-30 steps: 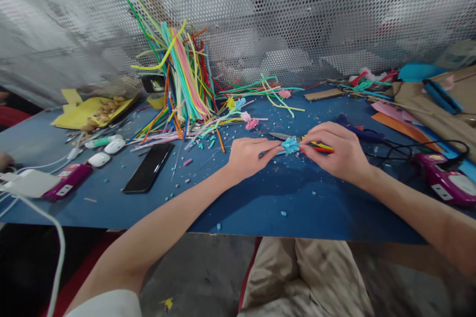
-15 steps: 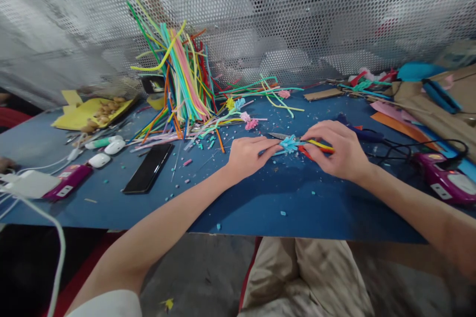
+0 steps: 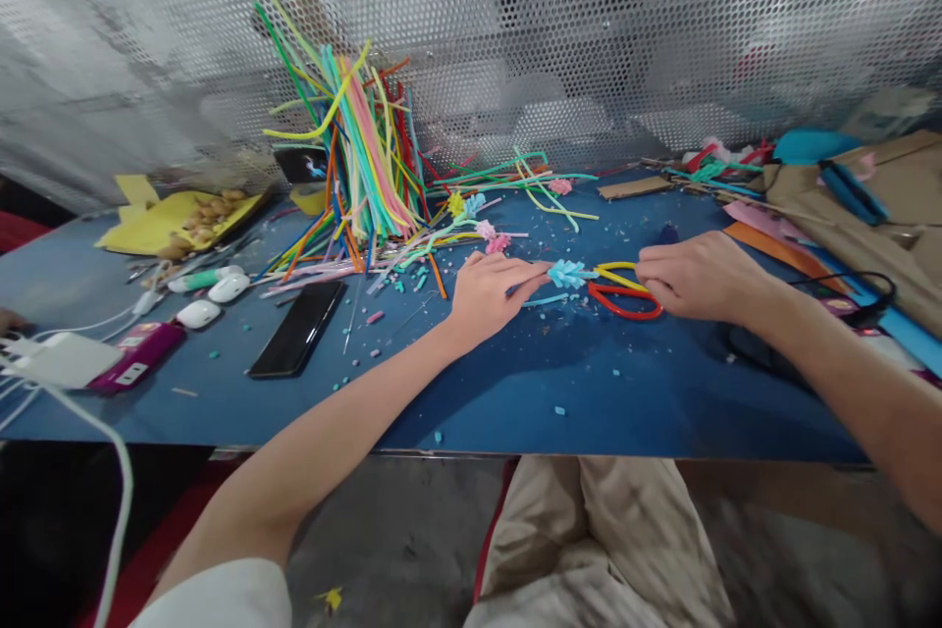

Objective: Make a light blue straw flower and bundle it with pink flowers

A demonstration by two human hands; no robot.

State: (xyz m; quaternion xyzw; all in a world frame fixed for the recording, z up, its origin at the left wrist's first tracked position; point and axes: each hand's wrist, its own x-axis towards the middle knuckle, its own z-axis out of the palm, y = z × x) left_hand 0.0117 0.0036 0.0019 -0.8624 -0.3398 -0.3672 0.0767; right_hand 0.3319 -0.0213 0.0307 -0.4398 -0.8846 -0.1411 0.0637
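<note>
My left hand [image 3: 490, 299] pinches one end of a light blue fuzzy piece [image 3: 569, 274], whose trimmed tufts stick out to the right of the fingertips. Scissors with one yellow and one red handle loop [image 3: 625, 312] lie flat just right of the tufts, their blades hidden. Beyond the handles my right hand [image 3: 696, 280] is closed round a dark blue corded tool [image 3: 668, 235]. Only a small part of the tool shows above the fingers. A light blue strip [image 3: 546, 301] rests on the table below the fuzzy piece.
A tall bundle of coloured pipe cleaners [image 3: 360, 157] stands back left, with small pink and yellow flowers nearby. A black phone [image 3: 296, 329], white cables and a purple power strip [image 3: 139, 356] lie left. Cardboard [image 3: 883, 206] and cords are at the right. Blue snippets dot the table.
My right hand has left the fuzzy piece and moved right, onto the dark blue tool. The scissor handles are now uncovered. My left hand still holds the fuzzy piece, in nearly the same place.
</note>
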